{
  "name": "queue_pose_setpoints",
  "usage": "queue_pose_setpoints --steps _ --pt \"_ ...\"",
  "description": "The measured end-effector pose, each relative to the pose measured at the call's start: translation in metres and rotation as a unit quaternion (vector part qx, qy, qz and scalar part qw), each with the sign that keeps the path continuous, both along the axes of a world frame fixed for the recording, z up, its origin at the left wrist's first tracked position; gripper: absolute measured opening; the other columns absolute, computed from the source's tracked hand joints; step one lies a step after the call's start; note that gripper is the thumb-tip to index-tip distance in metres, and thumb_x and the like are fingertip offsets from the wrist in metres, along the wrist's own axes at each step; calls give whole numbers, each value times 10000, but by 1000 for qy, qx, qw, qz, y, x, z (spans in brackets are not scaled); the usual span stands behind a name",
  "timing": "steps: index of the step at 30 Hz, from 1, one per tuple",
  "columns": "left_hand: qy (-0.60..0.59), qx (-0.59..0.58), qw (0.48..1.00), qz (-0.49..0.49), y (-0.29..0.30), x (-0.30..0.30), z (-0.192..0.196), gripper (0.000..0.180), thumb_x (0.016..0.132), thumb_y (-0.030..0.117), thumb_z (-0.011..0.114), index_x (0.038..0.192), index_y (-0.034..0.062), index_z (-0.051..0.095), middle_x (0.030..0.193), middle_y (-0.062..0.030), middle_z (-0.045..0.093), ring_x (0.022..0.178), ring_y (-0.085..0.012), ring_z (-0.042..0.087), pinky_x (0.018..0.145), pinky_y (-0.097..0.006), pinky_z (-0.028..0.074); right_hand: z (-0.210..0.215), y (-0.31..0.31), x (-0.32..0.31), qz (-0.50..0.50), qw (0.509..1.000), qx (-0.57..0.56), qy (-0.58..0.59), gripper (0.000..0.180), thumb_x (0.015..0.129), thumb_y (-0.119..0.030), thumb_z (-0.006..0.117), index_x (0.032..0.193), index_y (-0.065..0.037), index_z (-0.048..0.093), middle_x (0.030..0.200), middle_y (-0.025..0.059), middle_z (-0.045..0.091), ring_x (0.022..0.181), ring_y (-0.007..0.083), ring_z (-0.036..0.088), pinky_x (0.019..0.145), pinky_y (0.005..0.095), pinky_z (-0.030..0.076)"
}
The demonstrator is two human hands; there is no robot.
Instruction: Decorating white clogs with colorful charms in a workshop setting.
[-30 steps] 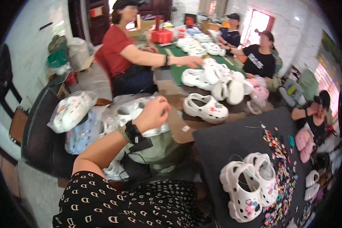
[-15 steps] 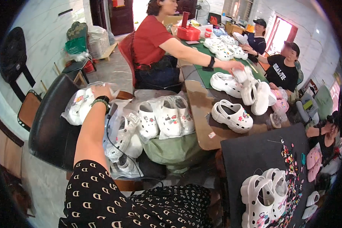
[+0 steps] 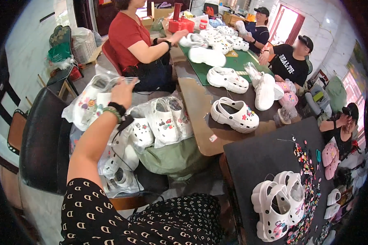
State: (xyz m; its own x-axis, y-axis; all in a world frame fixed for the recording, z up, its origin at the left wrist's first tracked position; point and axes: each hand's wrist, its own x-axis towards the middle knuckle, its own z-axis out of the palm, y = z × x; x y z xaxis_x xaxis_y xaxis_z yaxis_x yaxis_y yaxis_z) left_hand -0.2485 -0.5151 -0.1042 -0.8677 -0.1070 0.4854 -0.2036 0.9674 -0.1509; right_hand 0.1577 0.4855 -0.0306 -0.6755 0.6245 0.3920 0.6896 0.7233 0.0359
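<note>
My left hand (image 3: 122, 94) is closed on the top of a clear plastic bag, which holds a pair of white clogs (image 3: 86, 102) with colourful charms. The bag hangs beside the black chair back (image 3: 45, 139). Just right of my wrist, more bagged white clogs (image 3: 163, 122) with charms stand on a green sack (image 3: 173, 159). Below my forearm lie further bagged clogs (image 3: 120, 177), partly covered by the arm. My right hand is out of sight. On the black mat (image 3: 261, 151) at lower right sits an unbagged pair of white clogs (image 3: 276, 208).
Many small coloured charms (image 3: 308, 192) lie scattered on the mat. A brown table (image 3: 200, 122) carries loose white clogs (image 3: 235, 114) and a green cutting mat (image 3: 200, 73). A person in red (image 3: 131, 36) sits across it; other people sit at the right. A thin black cable crosses the bags.
My left hand has raised the bagged clogs from the chair, gripping the plastic. The person in red has drawn their arm back from the near clogs. The whole view has shifted.
</note>
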Motion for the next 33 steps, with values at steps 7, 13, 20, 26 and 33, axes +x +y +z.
queue_pose_setpoints --steps 7,13,20,26,33 --pt "-309 -42 945 -95 137 -39 -42 475 758 434 771 1079 95 686 1244 -225 548 1104 -345 613 906 -470 514 -2 16 80 -61 997 27 -32 454 788 -168 690 1192 9 580 1183 198 607 1141 338 528 1001 444 401" --pt "-350 36 935 48 141 -85 -171 710 767 608 715 1252 96 632 1281 -184 601 1171 -333 583 927 -441 512 39 -33 407 -288 951 99 -51 469 778 -169 701 1192 10 575 1205 205 596 1176 351 516 1023 456 390" --pt "-333 -151 928 71 171 -73 -89 913 697 604 747 1479 253 433 1605 -43 129 1315 -375 393 849 -609 478 -5 -77 369 -302 952 -16 41 390 706 -140 735 1039 -29 566 1288 276 461 1238 445 419 1063 468 347" --pt "-338 -225 914 -18 169 -75 -118 847 688 700 685 1340 169 590 1496 -66 388 1360 -319 334 1004 -653 323 7 -112 354 -297 954 -33 38 339 719 -129 730 996 -26 564 1211 246 491 1199 428 457 1050 435 376" --pt "-291 -92 952 -21 157 -81 -116 837 593 710 761 1161 101 674 1264 -25 600 1320 -226 367 1046 -535 298 14 -133 335 -257 961 -80 60 282 723 -119 729 951 -41 582 1147 215 532 1170 405 481 1031 441 393"
